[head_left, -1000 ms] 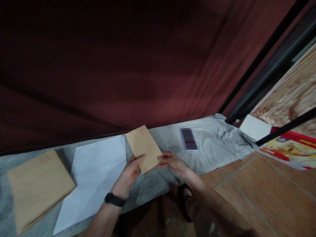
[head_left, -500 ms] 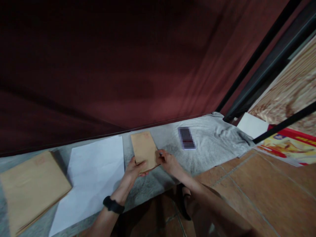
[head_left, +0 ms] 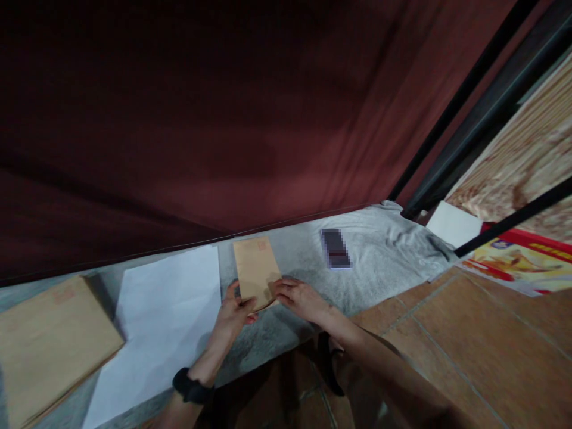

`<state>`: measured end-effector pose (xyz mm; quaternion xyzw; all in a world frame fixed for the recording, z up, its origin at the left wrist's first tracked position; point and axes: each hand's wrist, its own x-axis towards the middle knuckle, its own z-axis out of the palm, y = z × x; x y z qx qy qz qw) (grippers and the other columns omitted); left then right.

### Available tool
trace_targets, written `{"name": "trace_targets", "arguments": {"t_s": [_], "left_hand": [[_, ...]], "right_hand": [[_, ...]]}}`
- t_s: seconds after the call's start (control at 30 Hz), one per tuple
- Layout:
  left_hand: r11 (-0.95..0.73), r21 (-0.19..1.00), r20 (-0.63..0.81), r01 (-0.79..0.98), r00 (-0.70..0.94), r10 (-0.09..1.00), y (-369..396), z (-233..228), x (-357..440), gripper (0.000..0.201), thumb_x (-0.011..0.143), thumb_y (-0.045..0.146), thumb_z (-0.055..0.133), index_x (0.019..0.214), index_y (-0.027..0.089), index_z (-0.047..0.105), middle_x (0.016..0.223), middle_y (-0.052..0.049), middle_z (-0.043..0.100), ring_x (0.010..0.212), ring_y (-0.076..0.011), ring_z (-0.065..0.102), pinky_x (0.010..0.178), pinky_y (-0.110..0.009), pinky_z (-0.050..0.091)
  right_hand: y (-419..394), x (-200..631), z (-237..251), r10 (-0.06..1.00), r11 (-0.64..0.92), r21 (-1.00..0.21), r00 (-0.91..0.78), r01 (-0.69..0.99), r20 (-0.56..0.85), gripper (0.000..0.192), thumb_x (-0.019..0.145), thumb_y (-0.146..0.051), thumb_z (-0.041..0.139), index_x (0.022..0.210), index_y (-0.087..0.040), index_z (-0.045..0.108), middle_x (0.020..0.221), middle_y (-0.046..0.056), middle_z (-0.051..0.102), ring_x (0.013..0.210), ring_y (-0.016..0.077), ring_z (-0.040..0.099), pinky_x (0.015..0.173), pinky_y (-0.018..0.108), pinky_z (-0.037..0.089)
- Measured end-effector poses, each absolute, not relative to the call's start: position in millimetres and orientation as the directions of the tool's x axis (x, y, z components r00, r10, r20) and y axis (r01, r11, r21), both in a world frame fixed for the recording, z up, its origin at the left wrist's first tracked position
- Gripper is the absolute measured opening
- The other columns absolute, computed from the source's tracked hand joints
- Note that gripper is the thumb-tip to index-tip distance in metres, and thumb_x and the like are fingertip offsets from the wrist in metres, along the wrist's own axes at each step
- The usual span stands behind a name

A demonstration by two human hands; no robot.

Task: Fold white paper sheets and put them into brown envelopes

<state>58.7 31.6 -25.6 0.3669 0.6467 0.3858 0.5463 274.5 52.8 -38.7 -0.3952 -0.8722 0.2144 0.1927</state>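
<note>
Both hands, left (head_left: pixel 234 310) and right (head_left: pixel 298 297), pinch the envelope's (head_left: pixel 254 268) near corners (fingertips hidden beneath), wrists low over the cloth (head_left: pixel 384 250).

Two hands: left hand (head_left: pixel 233 311), right hand (head_left: pixel 300 298). One small envelope (head_left: pixel 255 271) under both. One envelope stack (head_left: pixel 51 338) far left, count of envelopes in it unclear. One white sheet (head_left: pixel 167 310) between stack and small envelope. One blurred dark flat item (head_left: pixel 335 248), kind unclear. One grey cloth (head_left: pixel 393 247) covering the ledge. One white card (head_left: pixel 453 225) at right. One printed poster (head_left: pixel 521 265) on the floor. One black wristband (head_left: pixel 190 386).
</note>
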Motion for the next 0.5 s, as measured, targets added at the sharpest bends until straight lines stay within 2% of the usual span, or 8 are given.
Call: {"name": "trace_targets", "arguments": {"t_s": [0.07, 0.13, 0.2, 0.23, 0.33, 0.43, 0.5], "left_hand": [[0.288, 0.868, -0.217, 0.405, -0.211, 0.953, 30.1, -27.3, 56.2, 0.067, 0.08, 0.03, 0.07, 0.14, 0.019, 0.043, 0.088, -0.003, 0.072, 0.071, -0.0233, 0.071, 0.064, -0.036, 0.058], [0.068, 0.717, 0.084, 0.694, -0.183, 0.979, 27.1, -31.8, 56.4, 0.05, 0.086, 0.032, 0.064, 0.133, 0.018, 0.053, 0.106, -0.011, 0.071, 0.099, -0.029, 0.072, 0.085, -0.044, 0.059], [-0.148, 0.56, 0.302, 0.815, -0.034, 0.953, 22.7, -40.9, 60.9, 0.038, 0.092, 0.031, 0.054, 0.127, 0.017, 0.059, 0.125, -0.016, 0.066, 0.119, -0.0309, 0.065, 0.101, -0.049, 0.054], [-0.251, 0.508, 0.356, 0.824, 0.064, 0.932, 20.1, -47.2, 64.6, 0.036, 0.096, 0.03, 0.048, 0.126, 0.016, 0.061, 0.131, -0.017, 0.065, 0.125, -0.0296, 0.062, 0.105, -0.049, 0.052], [-0.433, 0.365, 0.383, 0.824, 0.292, 0.877, 11.1, -68.7, 77.7, 0.045, 0.101, 0.029, 0.038, 0.14, 0.014, 0.055, 0.145, -0.016, 0.06, 0.138, -0.0261, 0.055, 0.113, -0.045, 0.048], [-0.447, 0.194, 0.372, 0.873, 0.356, 0.857, 3.5, -84.8, 86.1, 0.055, 0.101, 0.03, 0.038, 0.152, 0.011, 0.045, 0.157, -0.017, 0.05, 0.148, -0.0287, 0.043, 0.121, -0.05, 0.038], [-0.447, 0.107, 0.384, 0.888, 0.377, 0.843, 0.9, -91.4, 87.0, 0.058, 0.099, 0.026, 0.038, 0.155, 0.01, 0.041, 0.16, -0.018, 0.045, 0.151, -0.0285, 0.037, 0.124, -0.05, 0.034]], "right_hand": [[53.2, 271.2, -39.7, 0.785, 0.594, -0.475, -0.597, 0.649, 0.165, 0.018, 0.103, -0.019, 0.054, 0.112, -0.02, 0.07, 0.125, 0.006, 0.07, 0.118, 0.0182, 0.064, 0.105, 0.031, 0.049], [51.6, 267.3, -40.1, 0.796, 0.591, -0.421, -0.581, 0.688, 0.169, 0.017, 0.103, -0.02, 0.055, 0.111, -0.02, 0.07, 0.124, 0.006, 0.069, 0.115, 0.0191, 0.064, 0.103, 0.032, 0.049], [49.9, 264.3, -40.0, 0.801, 0.591, -0.381, -0.574, 0.711, 0.171, 0.017, 0.103, -0.02, 0.054, 0.111, -0.02, 0.069, 0.124, 0.007, 0.069, 0.113, 0.0194, 0.064, 0.102, 0.033, 0.049], [49.3, 263.4, -39.8, 0.802, 0.591, -0.369, -0.573, 0.718, 0.17, 0.018, 0.103, -0.02, 0.054, 0.112, -0.02, 0.069, 0.123, 0.007, 0.069, 0.112, 0.0195, 0.064, 0.102, 0.033, 0.05], [49.1, 262.4, -38.9, 0.81, 0.581, -0.358, -0.565, 0.731, 0.16, 0.02, 0.104, -0.02, 0.052, 0.115, -0.019, 0.069, 0.122, 0.007, 0.069, 0.111, 0.0198, 0.065, 0.102, 0.034, 0.051], [47.3, 259.6, -36.8, 0.834, 0.546, -0.388, -0.525, 0.743, 0.17, 0.023, 0.105, -0.019, 0.048, 0.116, -0.018, 0.069, 0.121, 0.008, 0.07, 0.114, 0.0196, 0.065, 0.105, 0.034, 0.05], [43.0, 254.4, -35.1, 0.855, 0.516, -0.434, -0.471, 0.738, 0.217, 0.027, 0.106, -0.02, 0.045, 0.123, -0.016, 0.067, 0.127, 0.009, 0.069, 0.121, 0.019, 0.063, 0.11, 0.034, 0.048]]}}
